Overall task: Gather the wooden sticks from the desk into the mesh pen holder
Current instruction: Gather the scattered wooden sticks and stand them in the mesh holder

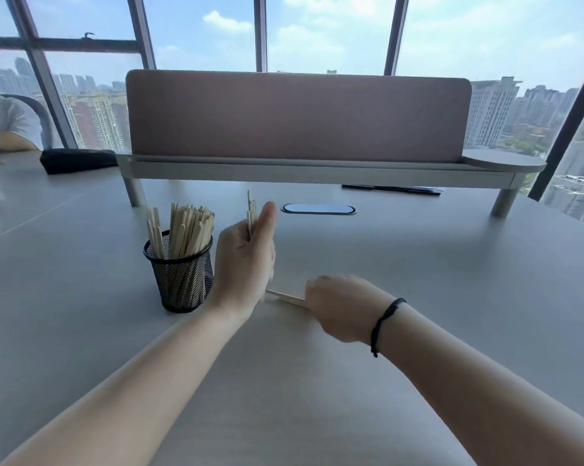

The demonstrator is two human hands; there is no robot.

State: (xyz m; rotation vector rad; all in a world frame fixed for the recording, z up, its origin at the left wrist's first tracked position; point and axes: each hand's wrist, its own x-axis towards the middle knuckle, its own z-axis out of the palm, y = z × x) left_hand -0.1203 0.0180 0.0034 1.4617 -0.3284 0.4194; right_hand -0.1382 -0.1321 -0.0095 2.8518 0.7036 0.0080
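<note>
Wooden sticks, lot in three parts.

Part one: a dense bundle (186, 230) standing upright in the mesh pen holder (183, 277), a black wire cup on the tabletop (418, 264), left of centre. Tops fan out above the rim.

Part two: a few sticks (252, 210) in the left hand (247, 260), held upright, tips showing above the thumb. Left grip: fingers curled round these sticks. The hand sits just right of the holder, close beside it but not over its mouth.

Part three: one stick (285, 297) lying flat on the tabletop between the two hands. Its right end is under the right hand (337, 307); its left end reaches toward the heel of the left hand. Right grip: fingers curled down onto that end, seemingly pinching or pressing it; fingertips are hidden from this view, so whether the stick is lifted cannot be told.

Step in hand, by judgement: collecting, near the close. Most sticks are housed; no other loose stick shows on the tabletop.

Next move calls for: raising the flat stick off the surface, likely by tipping one end up, then joining it to the left hand's sticks or carrying it directly; then lowering the sticks end-first into the gaps left in the crowded holder without tipping the cup.

Other items: black wrist cord (384, 317) on the right arm; pink divider panel (297, 116) on a raised shelf behind.
</note>
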